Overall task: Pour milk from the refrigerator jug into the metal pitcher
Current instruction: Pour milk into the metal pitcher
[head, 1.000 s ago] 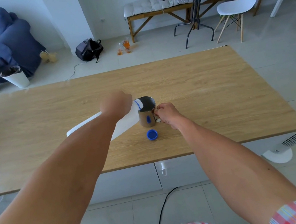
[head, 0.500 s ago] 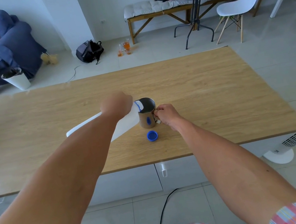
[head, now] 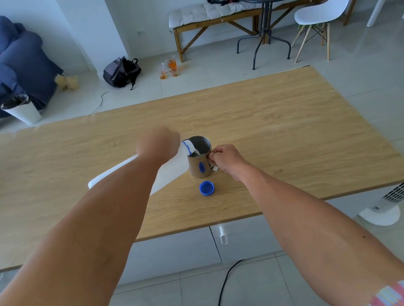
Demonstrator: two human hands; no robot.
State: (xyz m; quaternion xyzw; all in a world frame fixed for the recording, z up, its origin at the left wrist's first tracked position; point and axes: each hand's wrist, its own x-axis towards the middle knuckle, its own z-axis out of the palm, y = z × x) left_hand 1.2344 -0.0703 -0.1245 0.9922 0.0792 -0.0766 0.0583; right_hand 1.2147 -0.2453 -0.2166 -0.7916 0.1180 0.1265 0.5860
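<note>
Landmark: metal pitcher [head: 200, 159], upright on the bench [head: 297, 124], near mid-width and toward the near edge.
Jug position: white milk jug [head: 171, 169] just left of the pitcher, tipped steeply, its blue-ringed mouth over the pitcher's left rim and apparently touching it.
Long axis: from the raised base, low and left of the pitcher, up and right to the mouth at the rim; roughly in line with the left forearm.
Flow: thin white stream from the mouth into the pitcher; pale surface visible inside, well below the rim.
Left hand: left hand [head: 158, 145] on top of the jug near its neck, fingers wrapped around and clamped on the jug, fingertips hidden behind it.
Right hand: right hand [head: 225, 158] just right of the pitcher, fingers pinched shut on its handle, steadying.
Nearer hand: both in contact; left alone governs tilt, right only braces.
Deciding relation: mouth above and inside the rim line; probable next call is to ease the jug's base back down once the level suffices, keeping the mouth over the opening until the stream stops.
Risk: dribble down the pitcher's left wall if righted too slowly.
Cap: blue cap [head: 206, 188] flat on the bench, just in front of the pitcher, apart from both hands.
Writing: none legible; blue patch on the pitcher wall looks like the cap's reflection, not a label.
</note>
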